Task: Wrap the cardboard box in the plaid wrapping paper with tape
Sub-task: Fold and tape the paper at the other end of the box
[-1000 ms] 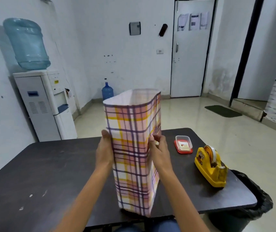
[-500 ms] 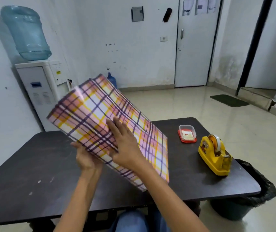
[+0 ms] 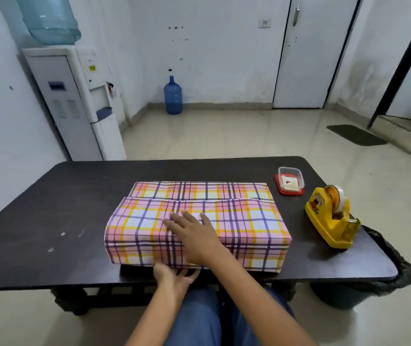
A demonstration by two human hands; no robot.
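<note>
With the box (image 3: 197,227) lying lengthwise across mid-frame, the right hand (image 3: 194,237) rests flat and open on top; the left hand (image 3: 173,277), also open, presses its near edge, tape dispenser (image 3: 330,219) on the right, nearer the right hand.

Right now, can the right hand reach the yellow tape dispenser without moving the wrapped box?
Probably yes. The right hand lies flat on the wrapped box, and the table between box and tape dispenser is bare.

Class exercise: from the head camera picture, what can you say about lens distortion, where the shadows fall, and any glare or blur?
Head view: wide-angle bending bows the table's edges and tilts the door and water cooler; soft light throws a dark shadow under the box's near edge by the left hand; faint sheen on the floor; the right hand looks sharp, no motion blur.
</note>
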